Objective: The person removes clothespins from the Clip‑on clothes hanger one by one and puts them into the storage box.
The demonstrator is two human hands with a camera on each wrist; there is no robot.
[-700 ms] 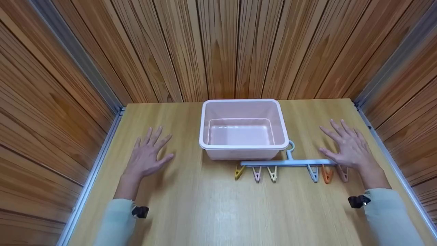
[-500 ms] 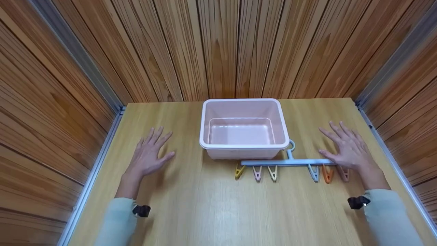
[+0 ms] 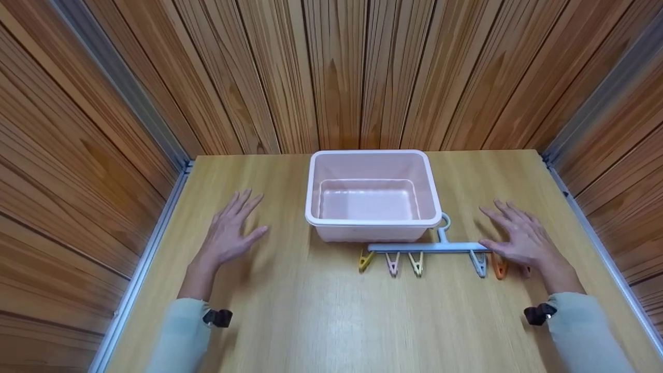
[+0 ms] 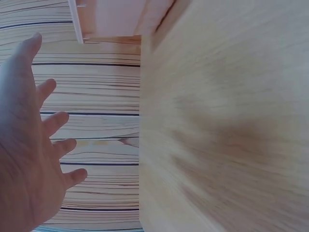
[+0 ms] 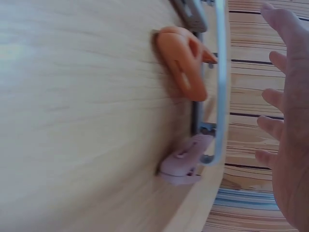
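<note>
The blue hanger (image 3: 430,248) lies on the table (image 3: 331,321), in front of the pink tub (image 3: 373,223). The right hand (image 3: 523,238) is over its right end, fingers spread, holding nothing, and it hides that end from the head view. The purple peg (image 5: 183,162) is nearly all covered there, but the right wrist view shows it near the orange peg (image 5: 182,63). I can't tell if the hook touches the tub. The left hand (image 3: 228,233) is spread wide above the table, holding nothing. The left wrist view cuts off most of the tub.
</note>
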